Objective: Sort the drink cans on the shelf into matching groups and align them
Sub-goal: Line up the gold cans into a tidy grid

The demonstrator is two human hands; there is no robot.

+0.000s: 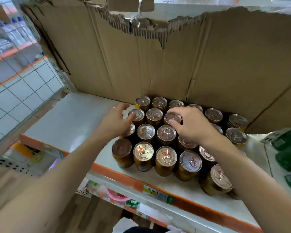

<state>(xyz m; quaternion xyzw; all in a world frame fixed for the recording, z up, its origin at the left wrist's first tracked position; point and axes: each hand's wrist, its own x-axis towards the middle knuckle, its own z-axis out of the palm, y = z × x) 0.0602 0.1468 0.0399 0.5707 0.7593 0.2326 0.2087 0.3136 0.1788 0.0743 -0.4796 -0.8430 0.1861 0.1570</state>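
Observation:
Several gold drink cans with silver pull-tab lids (166,157) stand in rough rows on a white shelf (71,120) with an orange front edge. My right hand (191,125) reaches over the middle of the group and pinches the lid rim of one can (172,117) in the second row from the back. My left hand (116,121) hovers at the left edge of the group with fingers spread, close to a can (138,115); contact is unclear. My right forearm covers several cans on the right.
Torn brown cardboard (158,64) walls off the shelf's back and right side. Green packs (289,148) sit at the far right. Bare white shelf lies left of the cans. Price tags (156,193) hang on the orange edge, with lower shelves below.

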